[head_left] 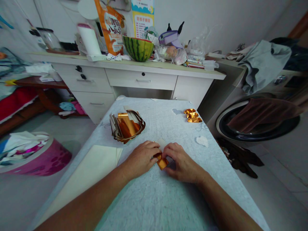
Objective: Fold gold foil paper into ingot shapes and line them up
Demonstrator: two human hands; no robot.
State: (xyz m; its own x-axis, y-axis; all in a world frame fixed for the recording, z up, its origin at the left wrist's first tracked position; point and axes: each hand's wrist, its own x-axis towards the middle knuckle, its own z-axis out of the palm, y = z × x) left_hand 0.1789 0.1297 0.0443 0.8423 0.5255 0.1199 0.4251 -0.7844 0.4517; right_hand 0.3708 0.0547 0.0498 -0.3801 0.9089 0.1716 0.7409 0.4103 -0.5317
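A small piece of gold foil paper lies between my two hands above the cloth-covered table. My left hand pinches its left end, with the fingertips curled over it. On the other side, the thumb and fingers of my right hand grip its upper right edge. Beyond my left hand stands a curled bundle of gold foil sheets. Several folded gold foil pieces sit together toward the far right of the table. Part of the foil in my hands is hidden by my fingers.
The patterned tablecloth spreads under my arms, with a folded cream sheet at left. Behind is a white cabinet bearing a watermelon-patterned bowl. A washing machine stands right, a pink bin left.
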